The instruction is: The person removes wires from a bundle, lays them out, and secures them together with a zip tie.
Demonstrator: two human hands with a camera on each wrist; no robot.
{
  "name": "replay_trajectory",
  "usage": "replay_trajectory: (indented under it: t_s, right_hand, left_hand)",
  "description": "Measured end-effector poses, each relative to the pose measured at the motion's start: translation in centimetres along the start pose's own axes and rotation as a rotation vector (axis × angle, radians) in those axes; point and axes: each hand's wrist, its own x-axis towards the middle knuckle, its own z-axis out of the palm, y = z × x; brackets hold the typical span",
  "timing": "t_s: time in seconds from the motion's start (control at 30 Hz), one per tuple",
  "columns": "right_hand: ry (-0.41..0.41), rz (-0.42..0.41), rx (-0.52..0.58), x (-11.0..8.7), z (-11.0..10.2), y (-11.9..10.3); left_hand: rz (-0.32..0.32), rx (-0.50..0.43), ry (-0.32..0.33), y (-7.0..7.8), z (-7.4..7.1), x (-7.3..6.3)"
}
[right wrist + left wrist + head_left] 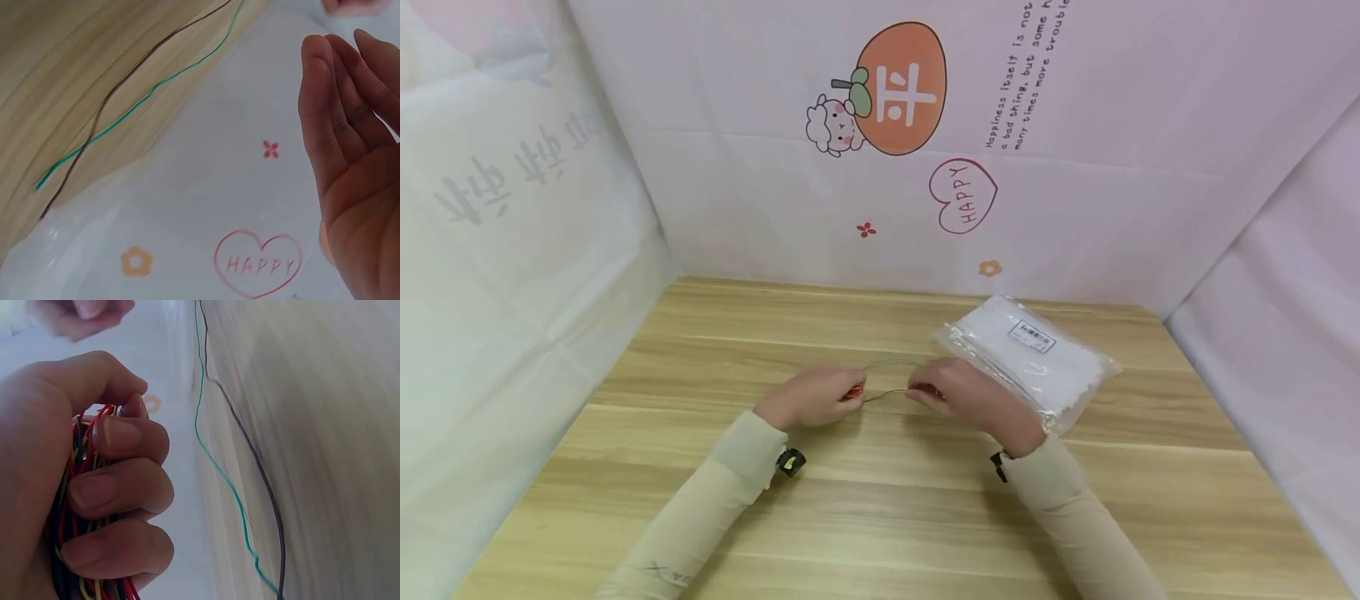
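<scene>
In the left wrist view, my left hand (119, 475) grips a bundle of thin wires (81, 550), red, yellow and black, with its fingers curled round it. A bit of red from the bundle shows beside the thumb in the head view. A loose green wire (220, 469) and a dark brown wire (262, 469) run over the table near the hands. My right hand (962, 392) faces the left one across a small gap. Seen from the right wrist, its fingers (317, 94) reach up fairly straight, close together, with nothing visible in them. The wires pass apart from that hand there.
A clear plastic packet (1037, 367) with white contents and a barcode label lies just beyond my right hand. The wood-grain table (880, 517) ends at a white printed cloth (760, 200), which also hangs at both sides.
</scene>
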Motion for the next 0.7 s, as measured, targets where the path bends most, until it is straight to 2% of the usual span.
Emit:
replay_trajectory:
  t_s: [0.17,0.43,0.53,0.63,0.7]
  right_hand:
    - [0.028,-0.072,-0.065,1.6,0.6,-1.8]
    - [-0.035,-0.069,-0.054,2.3,1.6,-2.9]
    - [-0.02,-0.079,-0.073,2.4,1.7,-3.0]
    - [0.009,-0.123,-0.089,2.5,1.7,-2.8]
    - [0.049,-0.148,-0.096,2.4,1.5,-2.6]
  left_hand:
    - [0.021,0.023,0.008,0.7,0.6,0.8]
    - [0.032,0.025,0.013,1.7,1.0,1.2]
    - [0.031,0.02,0.0,1.9,1.0,1.3]
    - [0.029,0.015,-0.021,2.0,1.1,1.3]
    - [0.005,0.012,-0.044,2.0,1.0,1.2]
